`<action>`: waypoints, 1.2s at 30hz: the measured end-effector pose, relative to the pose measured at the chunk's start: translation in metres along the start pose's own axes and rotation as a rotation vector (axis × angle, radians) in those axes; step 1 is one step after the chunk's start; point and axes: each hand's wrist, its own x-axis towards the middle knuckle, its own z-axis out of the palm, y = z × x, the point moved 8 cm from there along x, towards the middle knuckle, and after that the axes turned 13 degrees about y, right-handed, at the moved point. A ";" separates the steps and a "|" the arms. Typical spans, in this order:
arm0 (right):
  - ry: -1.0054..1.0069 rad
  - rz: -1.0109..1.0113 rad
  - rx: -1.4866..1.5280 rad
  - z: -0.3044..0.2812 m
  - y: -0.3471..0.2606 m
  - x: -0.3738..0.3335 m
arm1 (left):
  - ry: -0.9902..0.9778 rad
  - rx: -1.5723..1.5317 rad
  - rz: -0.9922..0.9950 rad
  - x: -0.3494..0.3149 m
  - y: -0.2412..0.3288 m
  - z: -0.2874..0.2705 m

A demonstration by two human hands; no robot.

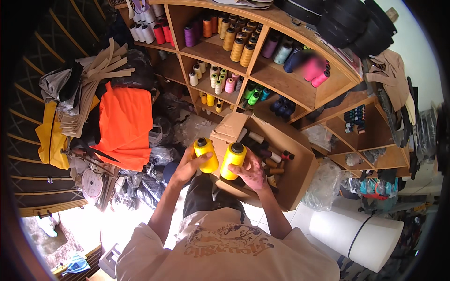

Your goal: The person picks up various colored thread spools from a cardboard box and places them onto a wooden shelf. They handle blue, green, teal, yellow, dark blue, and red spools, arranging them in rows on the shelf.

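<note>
My left hand (186,165) is closed round a yellow thread cone (206,155) with a dark top, held upright in front of my body. Close beside it, my right hand (253,172) grips a second yellow thread cone (233,161), tilted slightly. A small gap separates the two cones. Just beyond and to the right of my hands stands an open cardboard box (293,185). Inside it lie loose thread cones in brown, white, black and red (287,155); my right hand and forearm cover part of the box.
A wooden shelf unit (281,79) full of coloured thread cones rises ahead. Orange fabric (125,126) and strips of beige material (96,79) are piled at the left. To the right are a clear plastic bag (325,185) and a large white roll (356,238) with a black strap.
</note>
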 end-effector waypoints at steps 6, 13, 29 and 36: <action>0.052 -0.173 -0.238 0.001 0.026 0.045 | 0.063 0.221 0.222 0.077 -0.012 -0.041; 0.177 -0.229 -0.286 -0.004 0.062 0.077 | 0.217 0.621 0.343 0.216 -0.123 -0.110; 0.177 -0.158 -0.384 -0.036 0.133 0.123 | 0.493 1.010 0.239 0.421 -0.312 -0.163; 0.158 -0.210 -0.448 -0.050 0.152 0.126 | 0.606 0.919 0.236 0.460 -0.341 -0.168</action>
